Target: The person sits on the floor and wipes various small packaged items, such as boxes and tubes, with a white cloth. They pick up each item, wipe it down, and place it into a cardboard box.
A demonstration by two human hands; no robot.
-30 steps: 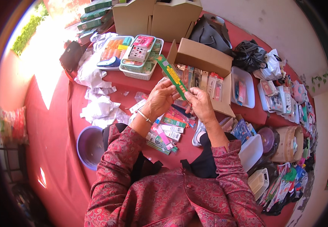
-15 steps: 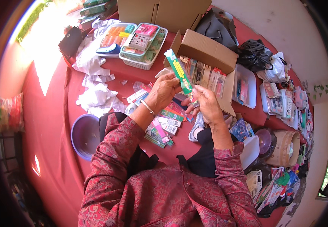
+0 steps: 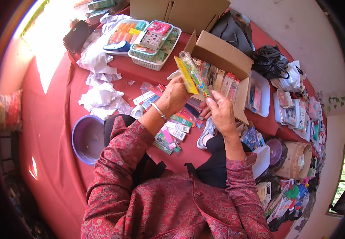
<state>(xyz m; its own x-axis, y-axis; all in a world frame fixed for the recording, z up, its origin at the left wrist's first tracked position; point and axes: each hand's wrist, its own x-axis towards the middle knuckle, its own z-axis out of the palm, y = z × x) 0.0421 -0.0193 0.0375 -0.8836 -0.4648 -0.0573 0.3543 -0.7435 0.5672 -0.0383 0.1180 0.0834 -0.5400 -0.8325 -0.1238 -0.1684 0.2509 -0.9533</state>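
Note:
In front of me, two slim long things stand side by side, tilted to the left. My left hand (image 3: pixel 175 96) pinches a narrow yellow strip (image 3: pixel 185 75), perhaps a card or the side of a pack. The thumb and fingers of my right hand (image 3: pixel 219 109) grip the lower end of a narrow clear plastic pack (image 3: pixel 195 71) with green and colourful print. Whether the strip and the pack are joined, I cannot tell. Beneath my hands lie several slim boxed and carded packs (image 3: pixel 176 129) on the red cloth. A cardboard box (image 3: pixel 220 51) with upright packs stands just beyond.
Left of my legs sits a purple basin (image 3: pixel 88 139). Crumpled white paper (image 3: pixel 101 97) lies beyond it. Filled baskets (image 3: pixel 152 61) stand at the back. On the right are a clear plastic bin (image 3: pixel 262 95), a black bag (image 3: pixel 270 61), and a brown carton (image 3: pixel 296 157).
The slim green-faced pack in my hands has been turned; a yellow strip and a clear, colourful face now show. Both hands remain at nearly the same place.

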